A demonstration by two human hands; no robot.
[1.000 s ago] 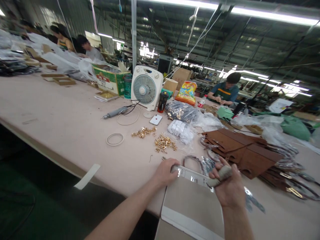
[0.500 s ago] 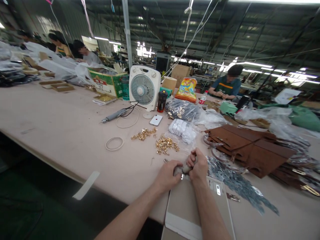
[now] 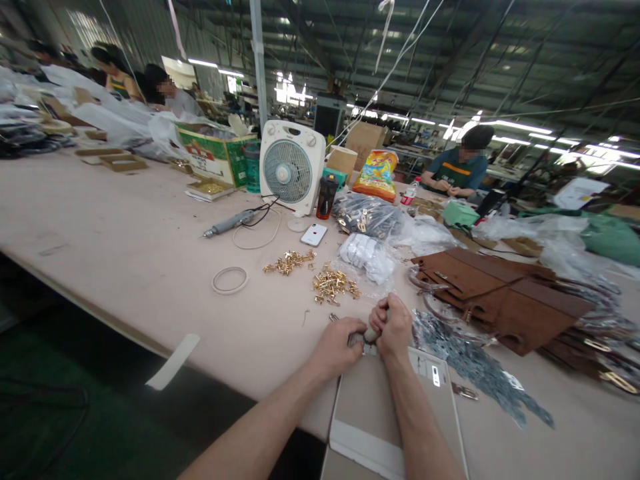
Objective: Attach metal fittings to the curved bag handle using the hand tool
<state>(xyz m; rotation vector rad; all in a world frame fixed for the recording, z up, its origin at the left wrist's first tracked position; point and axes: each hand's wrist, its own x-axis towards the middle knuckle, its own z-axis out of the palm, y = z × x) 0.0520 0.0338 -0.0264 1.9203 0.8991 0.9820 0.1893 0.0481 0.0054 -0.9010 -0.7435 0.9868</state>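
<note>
My right hand (image 3: 396,328) is wrapped around a tool with a stubby grey-beige handle (image 3: 371,335); its working end is hidden. Close against it, my left hand (image 3: 336,348) is closed, thumb and fingers pressing on something small and grey at the far edge of a beige board (image 3: 367,407). What the left fingers hold is too small to make out. A shiny metal plate with a slot (image 3: 436,375) lies on the board, right of my right forearm. Just beyond the hands are two piles of gold metal fittings, a nearer pile (image 3: 334,285) and a farther pile (image 3: 289,263).
Brown leather bags (image 3: 500,293) and dark grey plastic-like pieces (image 3: 475,363) lie to the right. Farther back stand a box fan (image 3: 293,167), a tumbler (image 3: 327,197) and a phone (image 3: 314,235). A corded grey power tool (image 3: 227,224) and tape roll (image 3: 229,280) lie left. A co-worker (image 3: 460,167) sits across.
The view has shifted slightly. Both hands stay together at the board's far edge, with the right hand turned a little around the handle.
</note>
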